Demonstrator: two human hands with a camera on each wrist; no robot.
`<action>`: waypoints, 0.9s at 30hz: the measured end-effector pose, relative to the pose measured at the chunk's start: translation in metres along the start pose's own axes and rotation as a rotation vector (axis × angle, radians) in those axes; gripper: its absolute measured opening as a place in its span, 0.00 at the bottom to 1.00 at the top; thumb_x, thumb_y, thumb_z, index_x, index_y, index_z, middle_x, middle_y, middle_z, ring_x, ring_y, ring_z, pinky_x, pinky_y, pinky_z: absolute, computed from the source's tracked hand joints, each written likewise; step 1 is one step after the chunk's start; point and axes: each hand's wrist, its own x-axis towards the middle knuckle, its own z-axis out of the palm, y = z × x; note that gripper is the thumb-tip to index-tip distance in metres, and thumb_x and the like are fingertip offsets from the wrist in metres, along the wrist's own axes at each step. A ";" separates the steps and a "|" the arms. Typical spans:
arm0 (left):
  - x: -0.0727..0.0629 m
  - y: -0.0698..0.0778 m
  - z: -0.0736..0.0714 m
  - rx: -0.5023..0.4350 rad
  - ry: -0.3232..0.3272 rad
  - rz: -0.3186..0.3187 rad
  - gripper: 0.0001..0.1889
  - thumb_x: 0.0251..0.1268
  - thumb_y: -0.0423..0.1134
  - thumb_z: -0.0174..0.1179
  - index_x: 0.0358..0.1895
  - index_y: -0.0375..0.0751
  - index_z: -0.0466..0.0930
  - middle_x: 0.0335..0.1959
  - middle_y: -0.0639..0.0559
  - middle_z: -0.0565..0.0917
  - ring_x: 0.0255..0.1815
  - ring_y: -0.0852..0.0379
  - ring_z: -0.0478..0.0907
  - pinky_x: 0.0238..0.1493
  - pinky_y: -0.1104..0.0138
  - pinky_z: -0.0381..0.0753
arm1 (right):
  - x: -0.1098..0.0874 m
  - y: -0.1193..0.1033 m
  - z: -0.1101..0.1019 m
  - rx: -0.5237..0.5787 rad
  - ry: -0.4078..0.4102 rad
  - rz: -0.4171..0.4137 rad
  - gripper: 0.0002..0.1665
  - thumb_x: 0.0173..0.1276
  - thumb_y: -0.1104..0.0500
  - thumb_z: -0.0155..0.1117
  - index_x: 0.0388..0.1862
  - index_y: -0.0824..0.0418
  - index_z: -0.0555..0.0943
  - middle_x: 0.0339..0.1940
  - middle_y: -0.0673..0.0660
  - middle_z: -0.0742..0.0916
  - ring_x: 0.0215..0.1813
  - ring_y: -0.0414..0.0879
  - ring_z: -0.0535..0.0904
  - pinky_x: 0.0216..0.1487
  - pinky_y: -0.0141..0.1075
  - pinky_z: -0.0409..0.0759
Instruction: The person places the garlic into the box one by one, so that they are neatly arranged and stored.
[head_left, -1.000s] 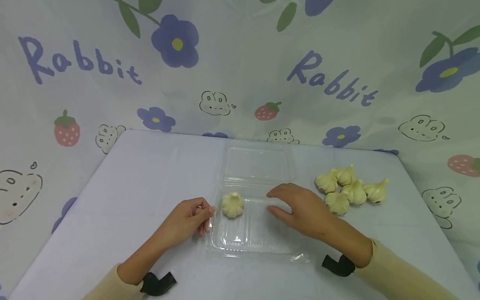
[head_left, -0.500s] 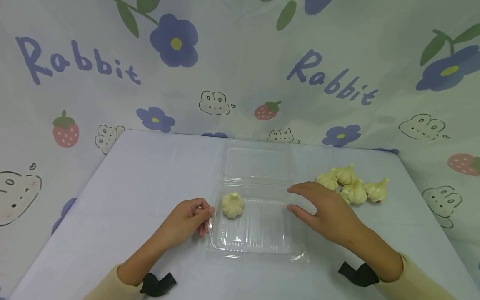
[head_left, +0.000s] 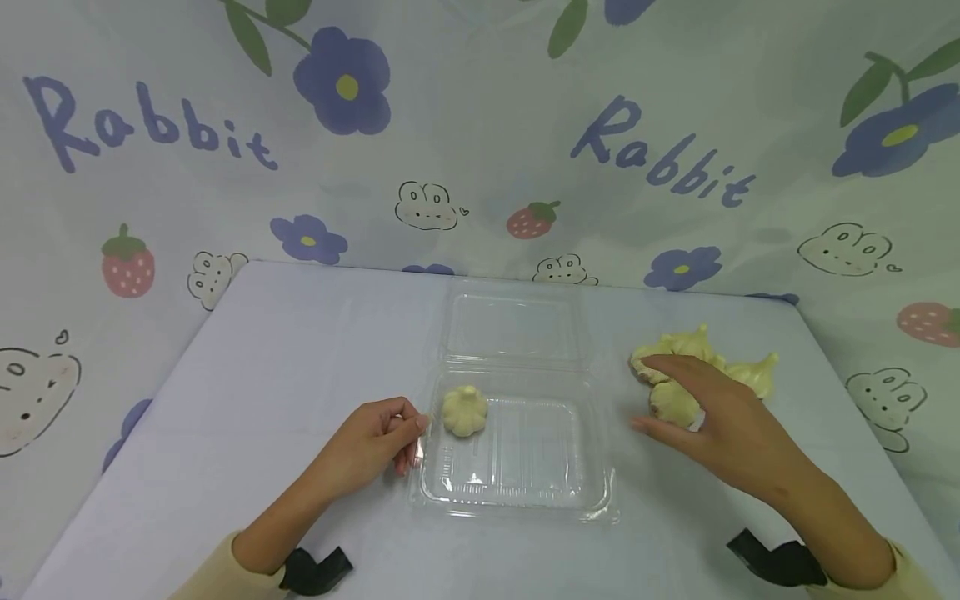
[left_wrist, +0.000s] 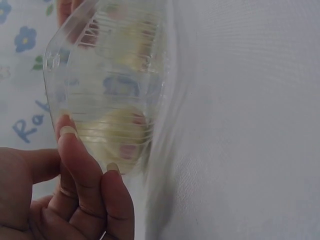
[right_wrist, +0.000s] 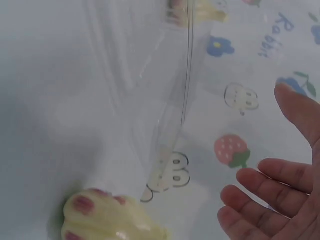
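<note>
One garlic point(head_left: 465, 412) sits in the clear box point(head_left: 542, 446) the left hand point(head_left: 375, 442) pinches, maybe to steady it, while the right hand point(head_left: 731, 433) hovers, fingers apart, by more garlic point(head_left: 672, 403).

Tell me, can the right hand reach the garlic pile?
Probably yes: the right hand is empty, its thumb and fingers parted near the garlic pile, and nothing visible blocks the way.

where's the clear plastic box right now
In the middle of the head view, the box lies open on the table, left hand at its left edge, garlic pile to its right.
</note>
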 end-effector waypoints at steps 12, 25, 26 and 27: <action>-0.001 0.002 0.001 0.014 0.004 -0.002 0.17 0.81 0.48 0.59 0.35 0.39 0.78 0.17 0.51 0.81 0.20 0.48 0.79 0.25 0.67 0.73 | -0.021 0.029 -0.012 -0.002 -0.004 0.109 0.51 0.54 0.49 0.87 0.74 0.56 0.73 0.68 0.63 0.80 0.69 0.69 0.74 0.57 0.66 0.74; -0.001 0.001 0.000 0.007 0.001 -0.001 0.17 0.81 0.47 0.59 0.35 0.37 0.78 0.18 0.51 0.81 0.21 0.48 0.80 0.26 0.67 0.74 | -0.025 0.050 -0.009 -0.007 -0.019 0.134 0.50 0.55 0.51 0.87 0.73 0.62 0.73 0.68 0.68 0.80 0.68 0.72 0.74 0.55 0.68 0.75; -0.001 0.000 0.001 0.008 0.001 -0.001 0.17 0.81 0.47 0.59 0.36 0.37 0.78 0.18 0.51 0.81 0.21 0.48 0.80 0.26 0.67 0.74 | -0.025 0.052 -0.008 -0.008 -0.024 0.140 0.50 0.56 0.51 0.86 0.73 0.63 0.73 0.68 0.68 0.80 0.68 0.72 0.74 0.55 0.69 0.74; -0.001 0.000 0.001 0.008 0.000 -0.001 0.17 0.81 0.47 0.59 0.36 0.37 0.78 0.18 0.51 0.81 0.21 0.48 0.80 0.26 0.67 0.74 | -0.025 0.053 -0.008 -0.013 -0.027 0.144 0.49 0.56 0.51 0.86 0.73 0.64 0.73 0.68 0.68 0.80 0.67 0.72 0.74 0.55 0.69 0.75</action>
